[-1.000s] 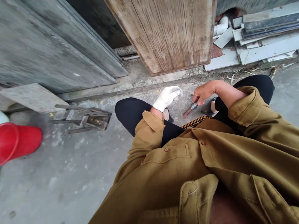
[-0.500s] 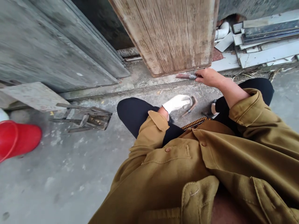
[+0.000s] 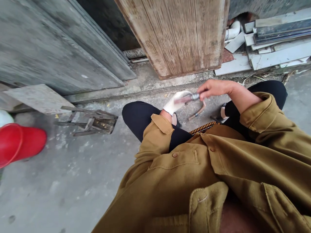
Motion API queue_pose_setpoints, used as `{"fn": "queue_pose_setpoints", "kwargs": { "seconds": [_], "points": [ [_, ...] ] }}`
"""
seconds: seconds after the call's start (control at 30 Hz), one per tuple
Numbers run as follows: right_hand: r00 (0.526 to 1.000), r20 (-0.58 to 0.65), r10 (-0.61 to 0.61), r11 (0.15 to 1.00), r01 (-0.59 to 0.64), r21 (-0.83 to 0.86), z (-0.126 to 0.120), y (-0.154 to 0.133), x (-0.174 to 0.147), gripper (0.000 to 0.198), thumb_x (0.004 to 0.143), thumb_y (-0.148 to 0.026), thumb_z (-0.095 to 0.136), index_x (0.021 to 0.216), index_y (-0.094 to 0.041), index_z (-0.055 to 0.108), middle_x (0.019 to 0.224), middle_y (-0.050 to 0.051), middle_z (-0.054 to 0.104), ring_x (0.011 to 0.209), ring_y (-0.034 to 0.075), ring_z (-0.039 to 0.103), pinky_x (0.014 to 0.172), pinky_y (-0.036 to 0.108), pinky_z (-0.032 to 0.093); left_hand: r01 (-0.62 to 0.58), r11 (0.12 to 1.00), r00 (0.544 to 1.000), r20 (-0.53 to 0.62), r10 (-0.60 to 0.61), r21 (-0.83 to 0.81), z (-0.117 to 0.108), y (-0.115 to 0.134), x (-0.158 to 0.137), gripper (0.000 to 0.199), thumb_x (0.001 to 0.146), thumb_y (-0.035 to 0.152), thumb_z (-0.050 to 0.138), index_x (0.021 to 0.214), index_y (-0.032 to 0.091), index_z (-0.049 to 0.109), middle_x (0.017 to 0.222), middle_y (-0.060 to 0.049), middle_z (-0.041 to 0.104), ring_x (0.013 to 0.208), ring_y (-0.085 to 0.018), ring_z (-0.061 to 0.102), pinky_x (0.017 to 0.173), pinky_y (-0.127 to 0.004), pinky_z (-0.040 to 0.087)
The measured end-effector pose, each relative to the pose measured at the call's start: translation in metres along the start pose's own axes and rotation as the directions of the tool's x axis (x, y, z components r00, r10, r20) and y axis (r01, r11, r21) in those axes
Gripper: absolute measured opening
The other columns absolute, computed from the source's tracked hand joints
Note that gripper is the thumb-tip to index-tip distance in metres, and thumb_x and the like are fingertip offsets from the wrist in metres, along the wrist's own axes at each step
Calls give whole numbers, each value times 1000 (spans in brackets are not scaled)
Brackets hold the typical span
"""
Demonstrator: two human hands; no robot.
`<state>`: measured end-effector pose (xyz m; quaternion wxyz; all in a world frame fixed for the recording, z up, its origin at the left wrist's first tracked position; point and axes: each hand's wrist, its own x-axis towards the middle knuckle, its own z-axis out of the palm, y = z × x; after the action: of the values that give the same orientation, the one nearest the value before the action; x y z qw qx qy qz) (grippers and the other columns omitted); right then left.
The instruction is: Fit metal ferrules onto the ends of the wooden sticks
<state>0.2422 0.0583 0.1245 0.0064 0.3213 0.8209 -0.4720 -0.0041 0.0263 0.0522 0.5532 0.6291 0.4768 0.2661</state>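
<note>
My right hand [image 3: 213, 89], bare, grips a short rusty metal rod [image 3: 188, 97] with wire wound around its middle, held level above the ground. My left hand [image 3: 175, 102], in a white glove, is at the rod's left end and seems to touch it; motion blur hides the exact contact. A second bent rusty rod [image 3: 199, 111] lies on the concrete just below my hands, between my knees in black trousers.
A weathered wooden door [image 3: 179, 35] stands in front. Grey boards [image 3: 48, 48] lean at the left. A small wooden stool [image 3: 89, 121] lies tipped over at the left, a red bucket [image 3: 19, 144] beyond it. White and dark tiles [image 3: 272, 42] are stacked at the right.
My right hand swung the wire-wound rod out to the door's bottom edge, then brought it back to the gloved left hand. The bent rod now lies on the ground, released.
</note>
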Motion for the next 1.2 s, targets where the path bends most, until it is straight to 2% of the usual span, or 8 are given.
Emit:
{"fn": "queue_pose_setpoints", "kwargs": {
  "seconds": [0.13,0.3,0.47,0.67,0.77,0.9,1.03,1.2],
  "points": [
    [784,-596,173,974,-46,222,-15,-5,-9,27,106,-39,62,99,-16,74,98,9,76,84,16,60,79,28,49,-49,994,992,112,60,-99,14,4,1,30,93,45,75,83,17,69,70,-4,65,65,-14,61,66,-29,51],
    [543,-765,346,937,-156,313,-20,5,0,25,108,-19,54,126,-9,69,116,17,78,91,18,69,82,29,55,20,998,948,318,1,-65,19,22,-14,32,86,49,82,85,18,74,70,-6,70,54,-12,52,54,-29,44],
    [731,-566,381,810,-559,-176,-4,17,15,25,104,-20,66,120,-5,77,120,23,78,120,33,71,108,44,53,30,999,954,299,-19,-33,1,29,-31,30,88,48,79,83,19,79,81,-12,78,59,-16,58,54,-32,46],
    [865,115,489,856,-449,-257,29,11,27,10,89,-6,81,79,-7,77,66,-2,67,71,8,65,81,25,49,-107,991,994,0,107,-77,-17,19,-27,24,92,39,72,85,16,76,84,-7,76,58,-9,54,56,-24,45],
    [887,389,248,964,-268,-5,19,7,14,7,94,-11,77,93,-7,83,63,-6,65,61,4,56,70,20,41,-102,987,974,-216,74,-122,-20,11,-16,22,97,34,68,82,17,72,64,0,63,54,-9,49,55,-22,44],
    [994,-107,20,942,17,334,-8,3,-8,22,94,-35,83,104,-14,83,82,1,75,72,11,60,71,26,48,-14,991,945,-325,-30,-134,-11,2,-5,23,99,32,70,80,20,70,55,3,53,50,-11,48,52,-25,42],
    [811,-549,202,907,57,417,-14,2,-9,27,104,-38,68,91,-16,73,86,8,73,74,14,56,72,31,49,21,999,1000,-3,-22,-30,17,6,-8,18,93,31,81,78,23,73,59,-2,62,55,-16,59,56,-32,46],
    [740,-572,353,932,-334,143,-12,20,3,23,99,-37,71,91,-16,75,78,8,67,81,21,61,77,37,50,-12,999,991,137,7,37,28,20,-22,16,90,29,82,78,21,77,68,-4,72,74,-24,71,69,-37,55]
  ]
}}
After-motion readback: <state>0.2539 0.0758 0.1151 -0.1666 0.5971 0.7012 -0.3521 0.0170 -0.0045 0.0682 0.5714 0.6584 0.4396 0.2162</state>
